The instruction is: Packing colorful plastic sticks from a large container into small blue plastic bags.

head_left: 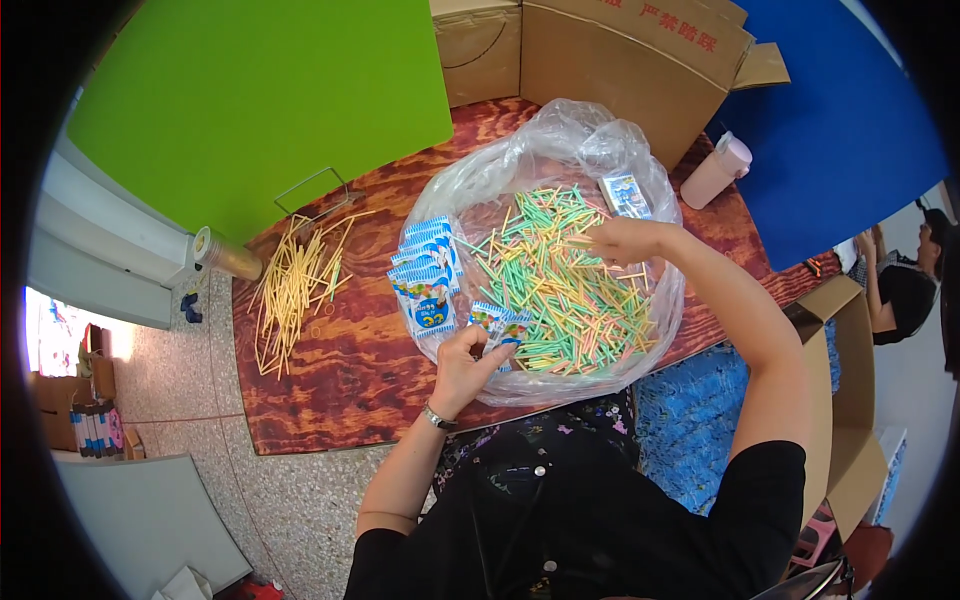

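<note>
A pile of thin pastel sticks (570,300) in green, yellow and pink lies in a large clear plastic bag (560,135) spread open on the table. My left hand (468,368) is at the bag's near left edge, thumb and fingers pinching a small blue-and-white packet (487,318). Several more such packets (427,290) overlap in a stack just beyond that hand. My right hand (625,242) is at the far right of the pile with its fingers bent together down at the sticks. Whatever is between those fingertips is hidden. Another blue-and-white packet (626,196) lies by this hand.
Loose pale yellow sticks (290,300) lie on the red wood-patterned table (330,410), near a clear cylindrical container (228,254). A pink bottle (716,172) stands beyond the bag. Cardboard boxes (620,50) rise behind; another open box (850,380) is at right, near another person (900,285).
</note>
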